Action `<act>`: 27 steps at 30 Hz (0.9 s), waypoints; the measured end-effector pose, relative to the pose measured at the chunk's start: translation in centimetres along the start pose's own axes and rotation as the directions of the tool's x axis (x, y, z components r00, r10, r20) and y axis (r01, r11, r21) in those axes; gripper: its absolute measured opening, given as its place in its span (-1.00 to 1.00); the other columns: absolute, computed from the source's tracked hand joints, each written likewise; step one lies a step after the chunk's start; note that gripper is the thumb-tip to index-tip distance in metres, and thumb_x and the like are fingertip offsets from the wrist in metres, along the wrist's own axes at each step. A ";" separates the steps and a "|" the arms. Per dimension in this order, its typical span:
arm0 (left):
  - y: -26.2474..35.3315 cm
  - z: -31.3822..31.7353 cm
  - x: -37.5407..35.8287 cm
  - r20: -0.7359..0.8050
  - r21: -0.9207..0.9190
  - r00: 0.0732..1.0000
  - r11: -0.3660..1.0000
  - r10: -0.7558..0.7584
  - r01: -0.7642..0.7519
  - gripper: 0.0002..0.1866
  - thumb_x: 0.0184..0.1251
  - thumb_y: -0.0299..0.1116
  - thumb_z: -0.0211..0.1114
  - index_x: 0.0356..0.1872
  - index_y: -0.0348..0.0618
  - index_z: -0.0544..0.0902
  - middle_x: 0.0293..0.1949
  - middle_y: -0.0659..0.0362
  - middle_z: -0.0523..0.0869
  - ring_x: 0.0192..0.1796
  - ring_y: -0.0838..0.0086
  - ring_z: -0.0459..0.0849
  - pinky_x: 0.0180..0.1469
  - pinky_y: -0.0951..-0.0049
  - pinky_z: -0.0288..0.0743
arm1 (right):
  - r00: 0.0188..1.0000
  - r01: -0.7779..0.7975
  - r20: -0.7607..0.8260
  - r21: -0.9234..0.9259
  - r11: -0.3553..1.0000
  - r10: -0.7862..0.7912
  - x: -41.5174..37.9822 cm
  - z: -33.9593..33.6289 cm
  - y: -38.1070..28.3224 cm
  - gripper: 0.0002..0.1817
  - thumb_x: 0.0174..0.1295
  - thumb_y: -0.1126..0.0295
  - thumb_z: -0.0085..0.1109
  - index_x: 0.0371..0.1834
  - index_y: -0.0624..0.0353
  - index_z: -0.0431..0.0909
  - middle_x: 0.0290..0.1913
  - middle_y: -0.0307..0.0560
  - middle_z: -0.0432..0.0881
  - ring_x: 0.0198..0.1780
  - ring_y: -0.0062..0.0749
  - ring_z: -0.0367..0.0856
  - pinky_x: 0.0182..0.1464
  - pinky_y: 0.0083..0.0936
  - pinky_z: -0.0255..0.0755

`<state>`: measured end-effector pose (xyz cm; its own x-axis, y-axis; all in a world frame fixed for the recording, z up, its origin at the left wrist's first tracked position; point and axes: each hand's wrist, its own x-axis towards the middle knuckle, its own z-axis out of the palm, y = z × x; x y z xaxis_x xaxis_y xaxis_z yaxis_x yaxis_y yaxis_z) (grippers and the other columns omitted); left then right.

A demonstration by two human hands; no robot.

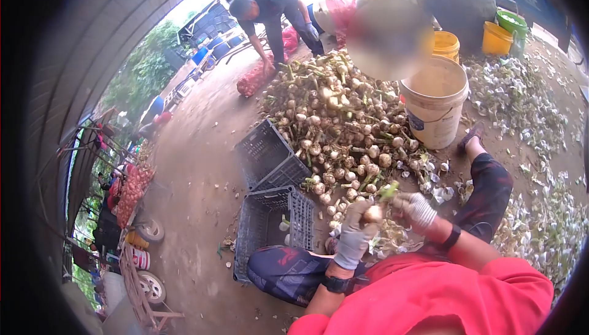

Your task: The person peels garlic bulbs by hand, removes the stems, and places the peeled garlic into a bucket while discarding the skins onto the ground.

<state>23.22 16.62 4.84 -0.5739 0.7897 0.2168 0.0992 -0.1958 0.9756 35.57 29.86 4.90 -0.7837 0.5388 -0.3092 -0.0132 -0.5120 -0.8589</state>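
Note:
My left hand (354,237), in a pale glove, is closed around a garlic bulb (373,214) in front of my lap. Just right of it, my right hand (416,211), also gloved, has its fingers pressed together close to a green stalk piece (388,191); whether it grips the stalk is too small to tell. Beyond both hands spreads a large heap of garlic (343,120) with stems. A black crate (245,231) stands beside my left knee with a few pale pieces inside, and another crate (264,154) is tilted behind it.
A white bucket (434,105) stands right of the heap, near yellow buckets (497,38) and a large grey tub (459,7). Peeled skins (521,102) litter the right side. At the back a person (273,10) bends over a red net sack (253,80). A cart (138,286) is at left.

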 end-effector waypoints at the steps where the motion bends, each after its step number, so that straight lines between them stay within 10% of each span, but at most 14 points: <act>1: 0.7 0.3 0.2 0.131 0.411 0.952 0.859 0.276 -0.306 -0.51 -0.01 -0.59 0.38 0.03 -0.18 0.51 -0.09 0.08 0.54 -0.02 0.31 0.56 0.01 0.46 0.48 | 0.999 -0.007 0.050 -0.020 1.000 0.008 -0.2 0.7 0.4 -0.73 0.31 0.19 0.16 -0.23 0.18 0.61 -0.56 -0.32 0.50 -0.64 -0.71 0.34 -0.64 -0.72 0.13; 10: 2.9 1.4 0.5 0.321 0.560 0.868 0.663 0.380 -0.497 -0.44 -0.16 -0.55 0.47 0.00 -0.15 0.54 -0.07 0.03 0.54 -0.11 0.16 0.59 -0.08 0.30 0.51 | 0.999 0.027 -0.016 -0.199 0.980 -0.031 -2.1 0.7 -1.2 -0.70 0.31 0.20 0.12 -0.45 0.21 0.56 -0.64 -0.27 0.47 -0.69 -0.63 0.38 -0.68 -0.62 0.21; 17: 0.9 1.6 0.5 0.275 0.398 0.912 0.827 0.304 -0.396 -0.43 -0.18 -0.70 0.35 0.02 -0.17 0.56 -0.05 0.10 0.50 -0.19 0.40 0.55 -0.09 0.43 0.49 | 0.991 -0.010 0.122 -0.287 0.958 0.047 -1.5 -1.3 -0.7 -0.70 0.33 0.27 0.05 -0.40 0.30 0.58 -0.60 -0.20 0.56 -0.60 -0.53 0.56 -0.56 -0.56 0.41; 26: 0.7 1.2 1.1 0.413 0.663 0.850 0.532 0.328 -0.527 -0.47 -0.10 -0.64 0.33 0.03 -0.17 0.55 -0.11 0.10 0.54 -0.14 0.33 0.58 -0.10 0.34 0.53 | 0.984 -0.148 0.072 -0.187 0.971 0.164 -0.4 -1.2 0.6 -0.76 0.30 0.32 0.07 -0.45 0.23 0.57 -0.66 -0.31 0.47 -0.68 -0.60 0.38 -0.63 -0.60 0.21; 27: 0.2 1.0 0.6 0.144 0.251 0.989 0.968 -0.031 -0.006 -0.54 -0.01 -0.55 0.30 0.03 -0.22 0.54 -0.18 0.11 0.56 -0.18 0.34 0.59 -0.11 0.35 0.54 | 0.985 -0.120 0.091 -0.232 0.965 0.144 -0.3 -1.3 0.8 -0.77 0.29 0.32 0.08 -0.46 0.21 0.57 -0.67 -0.33 0.45 -0.68 -0.63 0.34 -0.63 -0.60 0.19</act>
<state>23.74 17.64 5.17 -0.4537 0.8708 0.1893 0.3039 -0.0485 0.9515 36.58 30.19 3.74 -0.8305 0.3964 -0.3914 0.2251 -0.4040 -0.8866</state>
